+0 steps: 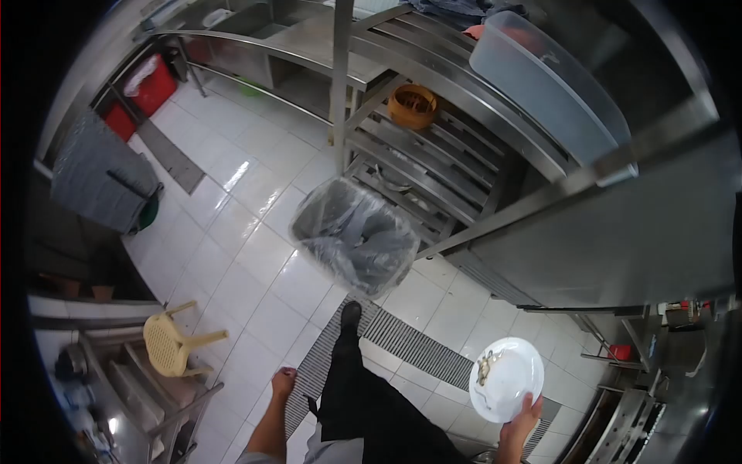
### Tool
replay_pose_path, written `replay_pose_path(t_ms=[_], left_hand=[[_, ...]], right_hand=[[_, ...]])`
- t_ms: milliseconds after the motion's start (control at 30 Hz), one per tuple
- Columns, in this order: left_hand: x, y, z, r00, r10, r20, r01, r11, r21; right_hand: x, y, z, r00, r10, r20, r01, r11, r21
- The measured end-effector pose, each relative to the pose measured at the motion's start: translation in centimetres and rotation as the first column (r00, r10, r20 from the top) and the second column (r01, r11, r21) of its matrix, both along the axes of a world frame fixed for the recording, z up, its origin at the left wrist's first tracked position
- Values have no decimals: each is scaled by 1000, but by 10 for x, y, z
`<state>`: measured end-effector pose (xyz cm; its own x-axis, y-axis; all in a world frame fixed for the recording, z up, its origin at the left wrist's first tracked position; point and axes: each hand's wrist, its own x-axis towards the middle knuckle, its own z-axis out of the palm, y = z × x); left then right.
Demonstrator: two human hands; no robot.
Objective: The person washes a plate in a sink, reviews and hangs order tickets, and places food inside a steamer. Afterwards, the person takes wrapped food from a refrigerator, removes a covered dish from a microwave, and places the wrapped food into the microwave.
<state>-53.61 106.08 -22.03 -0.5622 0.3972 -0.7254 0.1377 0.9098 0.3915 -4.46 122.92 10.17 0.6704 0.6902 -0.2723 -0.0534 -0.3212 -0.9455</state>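
My right hand point(522, 421) grips a white plate point(514, 375) by its near edge, the thumb lying over the rim. Brownish food scraps point(485, 370) lie on the plate's left side. My left hand point(284, 381) hangs out to the left above the floor, its fingers curled closed. Whether anything small is inside them I cannot make out. Ahead of my outstretched foot stands a bin point(357, 236) lined with a clear plastic bag, with dark contents partly visible through the liner.
A slatted metal rack point(440, 166) holds an orange basket point(413, 106) and, above, a translucent tub point(545, 85). A yellow stool point(171, 345) stands left. A floor drain grate point(417, 346) crosses the white tiles. Red containers point(152, 85) sit at the far left.
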Motion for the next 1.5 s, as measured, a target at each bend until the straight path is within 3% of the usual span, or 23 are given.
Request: replay_pose_path(t_ms=[33,67,167,300,500,567,600,767,900,967,1033,1067,1100,1133,1167,1200,1300,1367,1500], left_hand=[[-21,17,-38,1000,-2,-22,3,997,72],[-36,48,-38,999,-14,-36,18,995,101],[-58,126,-3,996,-68,-56,74,991,109],[-70,158,-15,994,-88,62,83,993,83],[-62,174,-32,983,-11,181,6,1000,29],[-66,175,-28,980,13,198,-18,1000,21],[-68,177,-23,971,63,230,-70,997,22],[-84,168,-12,954,141,265,-139,990,-27],[-99,151,-15,955,146,259,-121,987,-109],[-95,160,-14,961,101,259,-78,992,-100],[-87,168,-6,974,134,185,-111,986,-128],[-85,171,-19,995,-55,86,48,996,77],[-71,181,-13,939,-212,-269,309,864,398],[-40,218,37,943,-129,-308,278,815,509],[-12,252,93,918,-171,-357,363,724,587],[17,280,143,877,-193,-439,469,538,700],[74,334,236,701,-481,-527,685,249,684],[93,353,252,519,-578,-629,789,41,613],[85,364,223,525,-640,-561,785,110,609]], right_hand=[[-10,11,0,1000,-13,20,13,1000,-6],[-23,23,2,999,-29,-16,29,1000,1],[-37,40,6,999,-52,-17,52,999,-15],[-73,69,21,987,-148,56,151,988,-40],[-108,106,28,992,-105,64,106,994,-28],[-115,118,14,994,-57,90,60,998,-29],[-108,119,-2,978,29,206,-11,996,-92],[-149,168,-15,789,359,499,-268,931,-246],[-159,176,-56,912,250,325,-233,968,-91],[-159,172,-63,969,205,139,-196,978,-77],[-160,171,-67,945,232,231,-231,972,-31],[-164,169,-70,903,302,305,-309,951,-26],[-167,169,-71,907,314,282,-322,947,-19],[-170,176,-70,873,351,338,-362,932,-33],[-175,183,-67,835,385,393,-400,915,-49],[-182,189,-61,831,407,380,-407,910,-83],[-203,206,-65,830,461,314,-438,887,-146],[-215,214,-63,822,481,304,-452,877,-165],[-231,225,-65,845,474,249,-447,880,-161]])
